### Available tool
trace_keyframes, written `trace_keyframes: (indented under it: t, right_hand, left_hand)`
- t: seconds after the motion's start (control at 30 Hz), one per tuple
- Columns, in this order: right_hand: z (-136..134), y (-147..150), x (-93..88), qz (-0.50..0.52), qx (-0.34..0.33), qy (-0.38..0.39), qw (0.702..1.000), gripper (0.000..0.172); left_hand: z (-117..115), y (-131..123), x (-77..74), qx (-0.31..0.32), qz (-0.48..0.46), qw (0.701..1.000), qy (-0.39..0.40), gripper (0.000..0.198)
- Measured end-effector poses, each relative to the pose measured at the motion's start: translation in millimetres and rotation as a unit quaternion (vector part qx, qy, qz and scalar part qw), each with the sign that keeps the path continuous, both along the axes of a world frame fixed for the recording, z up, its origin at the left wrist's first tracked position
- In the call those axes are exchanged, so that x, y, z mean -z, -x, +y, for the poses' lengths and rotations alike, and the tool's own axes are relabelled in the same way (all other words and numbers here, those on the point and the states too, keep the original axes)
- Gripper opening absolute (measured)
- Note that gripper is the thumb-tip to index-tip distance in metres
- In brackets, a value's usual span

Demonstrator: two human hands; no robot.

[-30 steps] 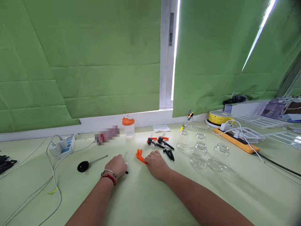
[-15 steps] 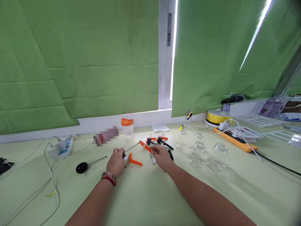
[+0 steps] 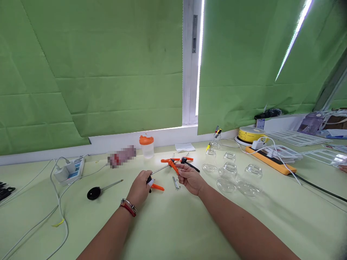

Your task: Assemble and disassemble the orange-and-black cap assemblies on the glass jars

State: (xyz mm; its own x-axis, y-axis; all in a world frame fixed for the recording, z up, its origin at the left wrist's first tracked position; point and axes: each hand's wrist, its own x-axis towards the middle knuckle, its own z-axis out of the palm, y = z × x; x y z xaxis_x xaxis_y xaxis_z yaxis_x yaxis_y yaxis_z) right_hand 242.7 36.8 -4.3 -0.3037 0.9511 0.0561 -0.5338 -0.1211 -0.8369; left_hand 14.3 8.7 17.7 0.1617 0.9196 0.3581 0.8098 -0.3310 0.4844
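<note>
My left hand (image 3: 139, 188) is closed around the black-and-white handle of a screwdriver (image 3: 160, 169). Its thin metal shaft points right and away, with its tip at an orange plastic piece (image 3: 174, 167). That bent piece is pinched between the fingers of my right hand (image 3: 191, 177). Another orange piece (image 3: 157, 187) lies on the table, partly hidden behind my left hand. Just left of my right hand lie metal bolts (image 3: 175, 183) and tiny bits. Beyond my right hand are black-and-orange parts (image 3: 187, 160), partly covered by it.
Clear glass jars (image 3: 227, 178) stand on the right. Behind them is an orange power strip (image 3: 271, 161). A lidded cup (image 3: 147, 147) stands at the back. A rod with a black disc (image 3: 94, 193) lies left, near white cables (image 3: 60, 202). Fingertips show at the right edge.
My left hand has moved right and slightly away with the screwdriver. The orange piece in my right hand has turned and shifted right. More of the bolts shows.
</note>
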Motion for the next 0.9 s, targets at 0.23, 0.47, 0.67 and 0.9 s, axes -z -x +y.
trace_keyframes:
  t: [0.23, 0.47, 0.67, 0.9]
  right_hand:
    - [0, -5, -0.1, -0.001, -0.061, 0.02, 0.998, 0.025]
    - [1, -7, 0.2, -0.015, -0.065, 0.038, 0.997, 0.027]
    - [-4, -2, 1.7, -0.046, -0.09, 0.037, 0.994, 0.027]
    - [-12, 3, -2.2, -0.073, -0.122, 0.036, 0.989, 0.026]
  left_hand:
    - [-1, -4, 8.0, 0.028, -0.063, 0.997, -0.045, 0.026]
    - [0, -3, 9.4, 0.015, -0.094, 0.994, -0.051, 0.028]
    - [-4, -11, 7.8, 0.029, -0.126, 0.99, -0.047, 0.028]
    - [-8, -19, 5.5, 0.0, -0.222, 0.974, -0.045, 0.026]
